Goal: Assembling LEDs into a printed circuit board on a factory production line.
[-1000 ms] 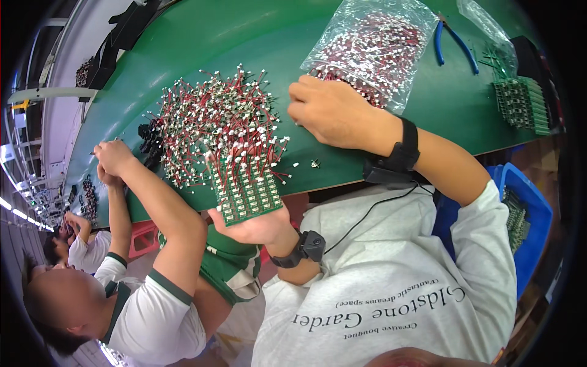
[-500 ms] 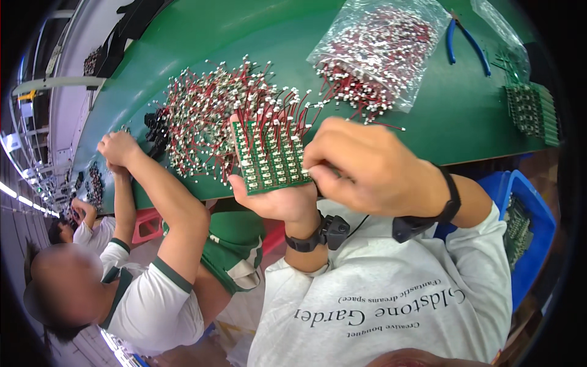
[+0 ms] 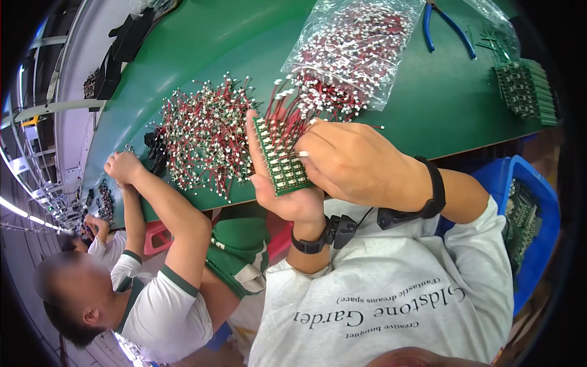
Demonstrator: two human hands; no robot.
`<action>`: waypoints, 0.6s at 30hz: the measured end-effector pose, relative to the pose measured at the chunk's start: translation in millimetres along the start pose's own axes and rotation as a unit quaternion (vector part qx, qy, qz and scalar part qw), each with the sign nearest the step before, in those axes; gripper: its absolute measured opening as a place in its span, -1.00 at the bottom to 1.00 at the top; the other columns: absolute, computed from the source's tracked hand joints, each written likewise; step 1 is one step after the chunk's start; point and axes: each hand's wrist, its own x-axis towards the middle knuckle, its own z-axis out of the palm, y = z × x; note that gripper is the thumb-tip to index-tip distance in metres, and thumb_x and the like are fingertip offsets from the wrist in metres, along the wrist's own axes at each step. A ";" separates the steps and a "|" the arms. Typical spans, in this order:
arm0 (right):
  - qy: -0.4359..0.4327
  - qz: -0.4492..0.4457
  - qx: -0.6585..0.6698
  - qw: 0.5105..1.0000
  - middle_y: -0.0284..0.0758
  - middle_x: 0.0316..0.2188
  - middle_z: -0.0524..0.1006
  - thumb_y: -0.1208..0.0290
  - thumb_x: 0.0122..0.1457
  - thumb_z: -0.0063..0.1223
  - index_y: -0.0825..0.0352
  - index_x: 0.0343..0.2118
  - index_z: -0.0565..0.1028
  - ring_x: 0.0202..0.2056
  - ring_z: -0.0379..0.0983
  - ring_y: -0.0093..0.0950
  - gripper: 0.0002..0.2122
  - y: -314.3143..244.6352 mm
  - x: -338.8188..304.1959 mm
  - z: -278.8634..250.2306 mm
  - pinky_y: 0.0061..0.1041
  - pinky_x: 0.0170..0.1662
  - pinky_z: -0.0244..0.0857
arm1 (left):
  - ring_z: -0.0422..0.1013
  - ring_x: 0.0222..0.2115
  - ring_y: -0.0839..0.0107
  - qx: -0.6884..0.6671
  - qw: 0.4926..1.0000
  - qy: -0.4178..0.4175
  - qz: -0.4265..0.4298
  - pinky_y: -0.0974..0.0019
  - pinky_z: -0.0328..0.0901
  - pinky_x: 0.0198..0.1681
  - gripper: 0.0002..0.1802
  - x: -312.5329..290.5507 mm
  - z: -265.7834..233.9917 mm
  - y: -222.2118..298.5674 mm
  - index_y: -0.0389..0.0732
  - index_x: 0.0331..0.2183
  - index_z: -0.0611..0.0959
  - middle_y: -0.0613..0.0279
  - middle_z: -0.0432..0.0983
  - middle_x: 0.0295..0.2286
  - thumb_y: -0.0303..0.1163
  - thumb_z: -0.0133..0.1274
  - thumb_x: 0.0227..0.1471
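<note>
Along the left end of the green counter (image 3: pixel 422 116), a co-worker's hands (image 3: pixel 122 166) are together above the near edge. To their right, a small pile of black parts (image 3: pixel 155 145) lies against the left side of a broad heap of red-wired pieces with white connectors (image 3: pixel 205 140), which reaches close to the near edge.

Just right of that heap, above the near edge, my left hand (image 3: pixel 288 202) is turned palm up and cupped, holding a green rectangular circuit board with rows of white components (image 3: pixel 288 177). My fingers run behind it and along its left side; the board is tilted, red wires standing from its far part. My right hand (image 3: pixel 348 160) has thumb and fingers pressed together at the board's right side, pinching a small white connector end (image 3: pixel 303 154).

Beyond my hands, toward the far edge, lies a clear plastic bag (image 3: pixel 367 52) full of red wires and white connectors, some spilling from its near side. Right of it are blue-handled pliers (image 3: pixel 428 30), handles spread. A stack of green circuit boards (image 3: pixel 527 92) sits by the near right corner, and a blue plastic bin (image 3: pixel 541 244) holding more boards stands below the near edge.
</note>
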 end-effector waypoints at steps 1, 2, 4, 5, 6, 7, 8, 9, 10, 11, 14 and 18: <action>-0.015 0.000 -0.008 1.000 -0.20 -0.40 0.44 0.56 -0.01 0.12 0.42 -0.34 0.43 -0.42 0.48 -0.27 -0.84 -0.2 -1.7 -3.3 -0.36 -0.38 0.41 | 0.35 0.04 0.08 0.021 1.000 -0.021 -0.008 0.07 0.20 0.15 -0.05 -0.5 0.8 -0.8 -0.34 0.31 0.03 -0.16 0.34 0.08 0.16 -0.33 0.12; -0.014 0.002 -0.009 1.000 -0.20 -0.40 0.44 0.56 -0.01 0.12 0.42 -0.34 0.43 -0.42 0.48 -0.27 -0.84 0.2 -2.3 -6.7 -0.36 -0.38 0.41 | 0.35 0.05 0.09 0.042 0.998 -0.042 -0.017 0.08 0.19 0.15 -0.04 -1.1 1.5 -1.5 -0.34 0.31 0.03 -0.15 0.33 0.08 0.18 -0.32 0.11; -0.063 0.001 -0.023 0.998 -0.21 -0.40 0.44 0.56 -0.02 0.13 0.43 -0.30 0.42 -0.40 0.48 -0.27 -0.80 1.8 -2.9 -13.3 -0.37 -0.35 0.41 | 0.34 0.05 0.10 0.046 0.997 -0.058 -0.033 0.09 0.18 0.16 -0.02 -1.8 3.2 -2.1 -0.33 0.32 0.01 -0.14 0.33 0.08 0.20 -0.30 0.10; -0.063 0.003 -0.025 0.998 -0.21 -0.40 0.44 0.56 -0.02 0.13 0.43 -0.30 0.42 -0.40 0.48 -0.27 -0.80 1.4 -4.7 -13.2 -0.37 -0.35 0.41 | 0.34 0.05 0.10 0.031 0.997 -0.055 -0.049 0.09 0.18 0.16 -0.01 -2.8 3.5 -2.5 -0.32 0.32 0.00 -0.14 0.34 0.08 0.21 -0.30 0.10; -0.035 -0.003 -0.025 0.999 -0.21 -0.39 0.44 0.58 -0.02 0.12 0.43 -0.29 0.41 -0.40 0.48 -0.27 -0.79 0.5 -6.9 -11.5 -0.37 -0.35 0.41 | 0.34 0.05 0.11 0.015 0.996 -0.052 -0.064 0.10 0.17 0.17 -0.01 -3.8 3.4 -2.6 -0.31 0.32 -0.01 -0.13 0.34 0.07 0.22 -0.31 0.10; -0.007 -0.010 -0.027 1.000 -0.21 -0.39 0.44 0.59 -0.02 0.11 0.44 -0.27 0.41 -0.40 0.48 -0.26 -0.78 0.6 -8.0 -11.7 -0.37 -0.35 0.40 | 0.34 0.05 0.11 -0.004 0.995 -0.064 -0.072 0.10 0.17 0.17 -0.01 -3.6 3.1 -2.6 -0.30 0.33 -0.04 -0.13 0.34 0.07 0.21 -0.28 0.11; -0.007 -0.010 -0.029 1.000 -0.21 -0.39 0.44 0.59 -0.02 0.11 0.44 -0.27 0.41 -0.40 0.48 -0.26 -0.78 1.2 -8.6 -13.4 -0.37 -0.35 0.40 | 0.34 0.05 0.11 -0.005 0.995 -0.065 -0.072 0.10 0.17 0.17 -0.01 -4.4 4.7 -2.6 -0.30 0.33 -0.04 -0.13 0.34 0.07 0.21 -0.28 0.11; 0.014 -0.004 -0.024 1.000 -0.21 -0.39 0.44 0.61 -0.02 0.10 0.44 -0.26 0.40 -0.41 0.48 -0.27 -0.77 1.9 -9.1 -15.2 -0.37 -0.35 0.40 | 0.34 0.05 0.12 -0.002 0.994 -0.080 -0.075 0.10 0.17 0.17 0.00 -5.1 6.7 -2.4 -0.29 0.33 -0.06 -0.12 0.34 0.07 0.20 -0.26 0.10; 0.034 0.001 -0.018 0.999 -0.22 -0.38 0.44 0.63 -0.02 0.09 0.43 -0.25 0.40 -0.41 0.47 -0.27 -0.76 1.7 -9.7 -15.2 -0.37 -0.36 0.40 | 0.34 0.05 0.13 0.002 0.993 -0.093 -0.077 0.11 0.17 0.17 0.01 -6.0 7.3 -1.5 -0.28 0.33 -0.08 -0.11 0.34 0.07 0.20 -0.24 0.10; 0.033 0.001 -0.017 0.999 -0.22 -0.38 0.44 0.63 -0.02 0.09 0.43 -0.25 0.40 -0.41 0.47 -0.27 -0.76 2.0 -9.5 -15.5 -0.37 -0.36 0.40 | 0.34 0.05 0.15 0.003 0.991 -0.098 -0.089 0.12 0.17 0.17 0.03 -5.8 8.2 -0.6 -0.26 0.34 -0.12 -0.08 0.33 0.08 0.19 -0.19 0.09; 0.045 -0.008 0.003 0.999 -0.23 -0.40 0.44 0.64 -0.03 0.10 0.42 -0.24 0.39 -0.41 0.48 -0.27 -0.75 3.7 -8.7 -15.1 -0.36 -0.37 0.39 | 0.34 0.05 0.17 -0.011 0.992 -0.082 -0.094 0.13 0.17 0.17 0.04 -9.0 10.8 -0.6 -0.26 0.34 -0.12 -0.06 0.33 0.08 0.18 -0.17 0.08; 0.036 -0.006 -0.002 0.999 -0.24 -0.42 0.44 0.64 -0.04 0.12 0.41 -0.25 0.40 -0.42 0.48 -0.27 -0.75 2.6 -6.9 -15.7 -0.35 -0.38 0.39 | 0.33 0.05 0.15 -0.018 0.990 -0.088 -0.104 0.11 0.16 0.17 0.01 -7.8 7.5 -2.1 -0.25 0.34 -0.10 -0.07 0.32 0.09 0.18 -0.22 0.09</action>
